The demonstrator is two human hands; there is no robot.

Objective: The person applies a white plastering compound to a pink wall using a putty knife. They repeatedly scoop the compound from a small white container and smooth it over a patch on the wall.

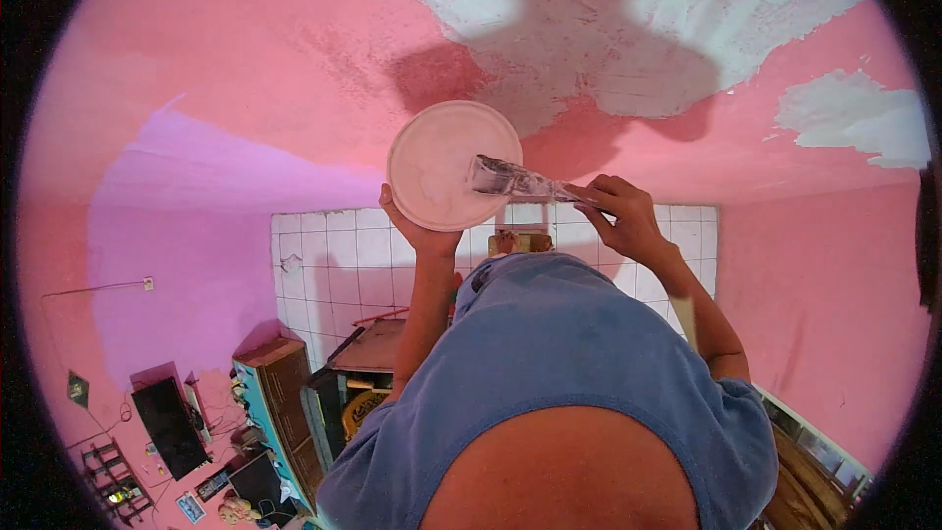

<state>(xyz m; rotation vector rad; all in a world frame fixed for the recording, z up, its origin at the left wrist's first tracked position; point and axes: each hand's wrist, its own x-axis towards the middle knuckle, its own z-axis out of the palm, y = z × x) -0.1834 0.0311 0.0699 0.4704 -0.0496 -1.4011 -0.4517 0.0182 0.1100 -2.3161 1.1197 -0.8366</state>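
My left hand (417, 221) grips a round, pale pink lid-like disc (442, 137) from below and the left, with a smooth paste-like film on its face. My right hand (623, 216) holds a putty knife (525, 182) by its handle, fingers wrapped round it. The knife's blade, smeared with white material, lies over the right half of the disc. Beyond the disc is a pink painted surface (265, 69) with pale grey bare or patched areas (849, 118) and a shadow across it.
A white tiled wall (329, 275) lies below the hands. Lower left are a dark screen (169, 427) on a pink and purple wall (177, 285), a wooden cabinet (280, 393), cables and clutter. A wooden piece of furniture (805, 461) stands at lower right.
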